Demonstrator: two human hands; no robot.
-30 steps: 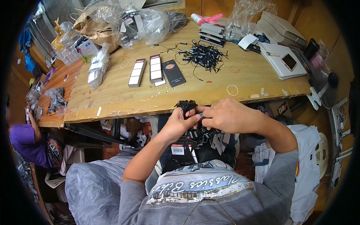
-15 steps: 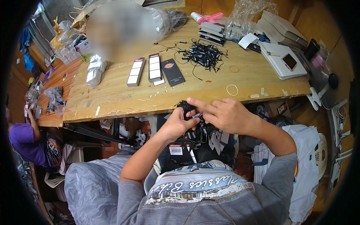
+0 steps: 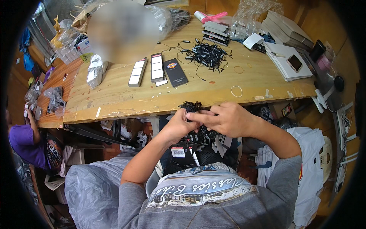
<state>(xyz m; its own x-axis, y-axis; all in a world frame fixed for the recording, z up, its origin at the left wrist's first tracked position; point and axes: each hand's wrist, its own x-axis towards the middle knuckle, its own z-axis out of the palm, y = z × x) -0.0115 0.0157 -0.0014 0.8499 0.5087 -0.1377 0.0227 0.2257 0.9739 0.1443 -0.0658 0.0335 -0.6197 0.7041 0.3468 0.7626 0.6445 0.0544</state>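
Close to the table's front edge, my left hand is closed round a bunch of black tag strings, whose looped ends stick up above the fist. Below it, black hang tags, one with a white barcode label, dangle over my lap with more tags to the right. My right hand meets the left from the right side, its fingers bent and pressed together at the strings by the left thumb. Exactly which strings the right fingertips pinch is hidden.
On the wooden table lie a heap of black tag strings, stacks of tags, a single black tag, rubber bands and a phone on white boards. A person in purple sits left. Grey plastic bags bulge beside me.
My right index finger, stretched out over the top of the strings before, has drawn down and in toward the left thumb. The loop ends now show more fully above my left hand.
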